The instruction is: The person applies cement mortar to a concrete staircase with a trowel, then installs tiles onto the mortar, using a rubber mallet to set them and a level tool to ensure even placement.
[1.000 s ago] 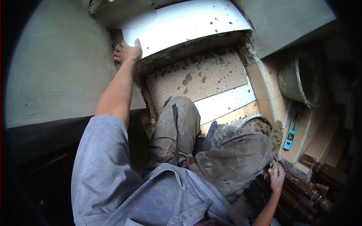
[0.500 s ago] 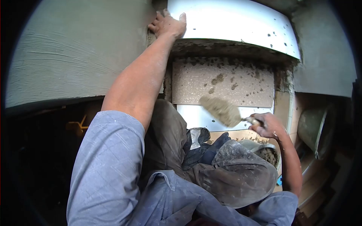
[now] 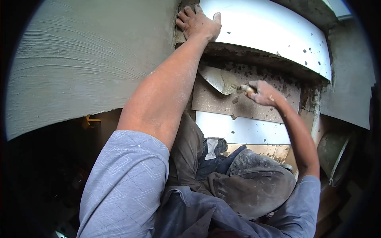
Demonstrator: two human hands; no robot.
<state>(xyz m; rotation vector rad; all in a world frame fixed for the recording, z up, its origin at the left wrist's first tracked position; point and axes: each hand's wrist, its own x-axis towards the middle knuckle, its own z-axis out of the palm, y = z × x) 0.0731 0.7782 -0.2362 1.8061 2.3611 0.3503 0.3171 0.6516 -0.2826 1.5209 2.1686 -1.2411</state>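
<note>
Left hand [image 3: 198,27], fingers wide, braced at white board [image 3: 266,27], likely for balance; right hand [image 3: 265,93], fingers closed round 1 trowel [image 3: 218,80], likely for control.

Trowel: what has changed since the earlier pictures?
The right hand brought the trowel from the far right, leftward and forward, near the upper slab; its mortar load looks mostly gone. The grip holds; the left hand stays at the slab's left end.
</note>
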